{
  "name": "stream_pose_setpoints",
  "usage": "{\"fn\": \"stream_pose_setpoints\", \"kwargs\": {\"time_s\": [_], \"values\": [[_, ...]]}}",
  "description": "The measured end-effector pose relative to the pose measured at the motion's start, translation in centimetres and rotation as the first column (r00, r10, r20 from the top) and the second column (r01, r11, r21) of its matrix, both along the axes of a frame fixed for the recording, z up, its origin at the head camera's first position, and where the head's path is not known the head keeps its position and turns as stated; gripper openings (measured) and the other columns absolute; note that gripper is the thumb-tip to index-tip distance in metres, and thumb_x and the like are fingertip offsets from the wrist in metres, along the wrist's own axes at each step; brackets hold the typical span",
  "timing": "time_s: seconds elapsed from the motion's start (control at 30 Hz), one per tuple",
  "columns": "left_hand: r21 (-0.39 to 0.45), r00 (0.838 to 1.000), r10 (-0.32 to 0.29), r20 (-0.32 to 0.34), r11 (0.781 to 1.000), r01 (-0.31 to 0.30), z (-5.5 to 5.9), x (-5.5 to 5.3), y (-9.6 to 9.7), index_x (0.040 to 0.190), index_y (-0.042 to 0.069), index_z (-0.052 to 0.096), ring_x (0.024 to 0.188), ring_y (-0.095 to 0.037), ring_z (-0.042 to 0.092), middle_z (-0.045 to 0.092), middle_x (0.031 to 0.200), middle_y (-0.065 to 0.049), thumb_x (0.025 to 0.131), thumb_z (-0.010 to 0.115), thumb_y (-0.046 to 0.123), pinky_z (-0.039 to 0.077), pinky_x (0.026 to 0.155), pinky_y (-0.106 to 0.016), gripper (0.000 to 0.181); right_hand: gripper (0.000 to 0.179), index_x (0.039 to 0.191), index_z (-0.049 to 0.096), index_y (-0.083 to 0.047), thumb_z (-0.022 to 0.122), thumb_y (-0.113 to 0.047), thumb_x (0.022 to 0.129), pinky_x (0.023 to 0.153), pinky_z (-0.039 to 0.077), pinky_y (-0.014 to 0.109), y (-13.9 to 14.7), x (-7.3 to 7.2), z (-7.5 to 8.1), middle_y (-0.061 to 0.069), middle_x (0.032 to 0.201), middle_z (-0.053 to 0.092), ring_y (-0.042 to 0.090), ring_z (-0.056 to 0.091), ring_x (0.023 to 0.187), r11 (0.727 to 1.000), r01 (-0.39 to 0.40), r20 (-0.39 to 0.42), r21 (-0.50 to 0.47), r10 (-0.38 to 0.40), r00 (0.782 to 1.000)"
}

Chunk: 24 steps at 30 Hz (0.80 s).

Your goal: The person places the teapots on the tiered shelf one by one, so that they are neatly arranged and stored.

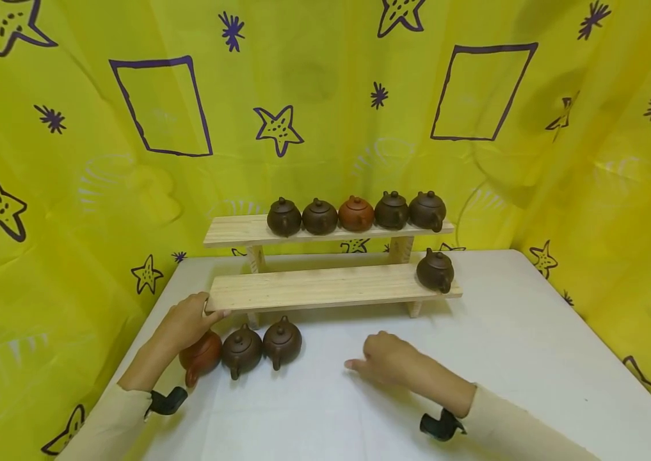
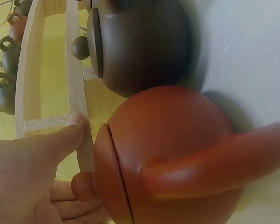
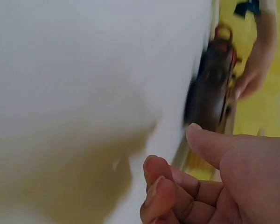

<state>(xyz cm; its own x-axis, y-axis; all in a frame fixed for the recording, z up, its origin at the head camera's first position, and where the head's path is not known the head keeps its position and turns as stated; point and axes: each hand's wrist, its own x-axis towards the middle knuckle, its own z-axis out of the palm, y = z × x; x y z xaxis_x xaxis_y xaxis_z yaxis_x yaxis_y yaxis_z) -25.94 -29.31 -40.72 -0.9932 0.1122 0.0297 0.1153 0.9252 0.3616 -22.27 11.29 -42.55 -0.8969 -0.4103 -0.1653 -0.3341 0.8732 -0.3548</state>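
The red pot [image 1: 204, 355] is set on the table [image 1: 313, 410], approx. 5 o'clock from the L hand [image 1: 184, 323], just below it; handle [image 1: 191, 376] pointed to 7. L thumb is spread from fingers at the lower shelf's [image 1: 302, 288] corner; grip can't be told. R hand [image 1: 388, 360], loosely curled, nothing held, is well apart, at 3.

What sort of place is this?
Probably a makeshift filming corner: a patterned yellow curtain hangs behind and beside a white table that holds a wooden shelf and teapots.
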Motion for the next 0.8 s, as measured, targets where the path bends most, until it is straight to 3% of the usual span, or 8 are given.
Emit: {"fn": "stream_pose_setpoints", "kwargs": {"time_s": [0.13, 0.23, 0.43, 0.63, 0.8], "values": [[0.0, 1.0, -0.001, 0.004, 1.0, 0.001, 0.0, 0.0, 0.1, 0.132, -0.019, 0.052, 0.094, -0.039, 0.062, 0.065, 0.117, -0.034, 0.102, 0.07, 0.036, 0.054, 0.086, -0.056, 0.066, 0.056, 0.059, 0.059, -0.014, 0.071, -0.054, 0.097, 0.057, 0.043, 0.032, -4.5, 1.2, -0.2, -0.003, 0.064, 0.052, 0.012, 0.044, 0.061, 0.991, -0.13, -0.06, -0.039, 0.127, 0.99], [0.008, 1.0, 0.001, 0.008, 1.0, -0.001, 0.1, 0.1, 0.1, 0.134, -0.02, 0.051, 0.096, -0.04, 0.062, 0.064, 0.119, -0.034, 0.102, 0.07, 0.036, 0.054, 0.087, -0.057, 0.067, 0.063, 0.055, 0.05, -0.017, 0.068, -0.061, 0.097, 0.052, 0.039, 0.027, -7.5, 1.5, -0.4, -0.007, 0.059, 0.042, 0.008, 0.037, 0.057, 0.983, -0.178, -0.09, -0.041, 0.174, 0.981], [0.007, 1.0, 0.001, 0.011, 1.0, -0.001, -0.1, 0.2, 0.1, 0.136, -0.02, 0.049, 0.107, -0.047, 0.064, 0.062, 0.125, -0.038, 0.103, 0.068, 0.039, 0.052, 0.093, -0.061, 0.07, 0.069, 0.053, 0.046, -0.018, 0.061, -0.07, 0.097, 0.049, 0.039, 0.029, -11.6, 1.1, -1.2, -0.005, 0.057, 0.04, 0.01, 0.04, 0.054, 0.99, -0.135, -0.124, -0.035, 0.13, 0.984], [0.001, 1.0, 0.007, 0.014, 1.0, -0.007, -0.1, 0.2, 0.1, 0.138, -0.021, 0.048, 0.118, -0.053, 0.061, 0.06, 0.131, -0.04, 0.103, 0.068, 0.041, 0.05, 0.098, -0.064, 0.074, 0.059, 0.057, 0.052, -0.018, 0.065, -0.058, 0.098, 0.051, 0.044, 0.033, -12.3, 0.7, -1.4, -0.001, 0.063, 0.051, 0.012, 0.048, 0.058, 0.997, -0.069, -0.169, -0.045, 0.06, 0.984], [0.005, 1.0, 0.008, 0.015, 1.0, -0.008, -0.1, 0.3, 0.0, 0.138, -0.021, 0.048, 0.117, -0.053, 0.061, 0.06, 0.131, -0.04, 0.103, 0.067, 0.041, 0.05, 0.098, -0.063, 0.074, 0.047, 0.057, 0.042, -0.02, 0.069, -0.037, 0.09, 0.049, 0.036, 0.028, -10.9, 0.4, -0.9, -0.006, 0.059, 0.04, 0.009, 0.036, 0.055, 0.995, -0.097, -0.173, -0.034, 0.09, 0.981]]}}
